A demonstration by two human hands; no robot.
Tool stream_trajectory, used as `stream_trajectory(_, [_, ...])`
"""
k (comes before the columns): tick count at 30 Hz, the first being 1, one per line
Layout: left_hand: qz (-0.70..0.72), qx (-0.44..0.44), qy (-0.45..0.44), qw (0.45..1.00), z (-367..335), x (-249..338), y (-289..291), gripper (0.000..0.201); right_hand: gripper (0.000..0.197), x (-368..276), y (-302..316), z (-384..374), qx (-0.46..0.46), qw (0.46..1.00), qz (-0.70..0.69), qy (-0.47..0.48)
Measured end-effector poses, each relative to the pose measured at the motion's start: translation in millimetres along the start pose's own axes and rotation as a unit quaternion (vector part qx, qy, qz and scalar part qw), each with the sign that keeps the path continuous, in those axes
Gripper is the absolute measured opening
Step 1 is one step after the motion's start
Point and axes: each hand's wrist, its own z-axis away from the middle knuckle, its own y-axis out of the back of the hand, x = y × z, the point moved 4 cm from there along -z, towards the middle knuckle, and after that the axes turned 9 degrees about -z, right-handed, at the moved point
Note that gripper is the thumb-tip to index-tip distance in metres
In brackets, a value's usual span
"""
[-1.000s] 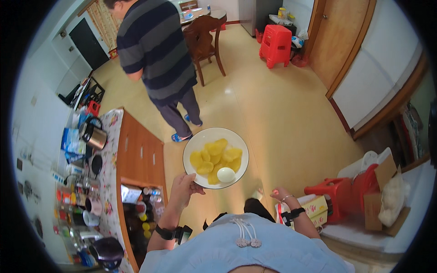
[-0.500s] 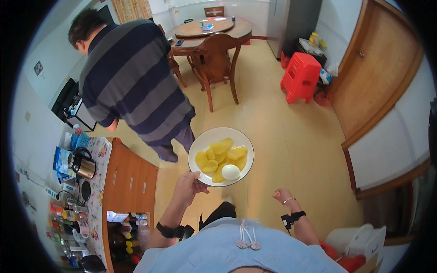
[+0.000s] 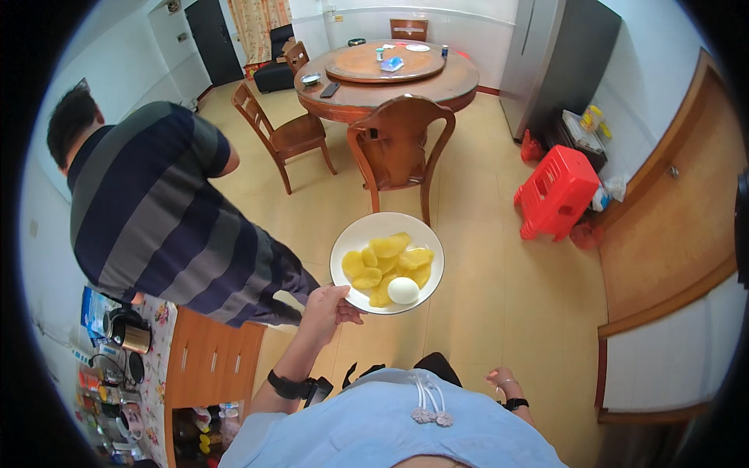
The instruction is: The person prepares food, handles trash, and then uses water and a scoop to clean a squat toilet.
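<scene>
so the left hand (image 3: 321, 314) has its fingers (image 3: 349, 314) pinched on the near-left rim of a white plate (image 3: 353, 240), which sits just ahead and right of them. yellow slices (image 3: 388, 257) are heaped on it, with a white egg (image 3: 403, 290) right of those fingers. right hand (image 3: 503, 377) is well off to their right, can't tell if it's holding anything. past the left fingers there's a wooden chair (image 3: 402, 148) and a round tabletop (image 3: 312, 95), plus a person (image 3: 156, 203) in a striped shirt over to their left
</scene>
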Motion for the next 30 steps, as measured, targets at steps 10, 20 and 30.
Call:
stream_trajectory(10, [0.045, 0.188, -0.031, 0.981, -140.1, 49.0, 41.0, 0.027, 0.040, -222.9, 91.5, -203.1, -0.026, 0.983, 0.156, 0.089])
stream_trajectory(20, [0.042, 0.228, -0.050, 0.971, -288.6, 104.8, 145.2, 0.030, 0.021, -415.1, 135.9, -334.5, -0.007, 0.993, 0.017, 0.115])
stream_trajectory(30, [0.009, 0.173, -0.074, 0.982, -466.5, 179.3, 258.3, 0.029, 0.010, -444.7, 21.2, -267.9, -0.035, 0.949, -0.246, -0.197])
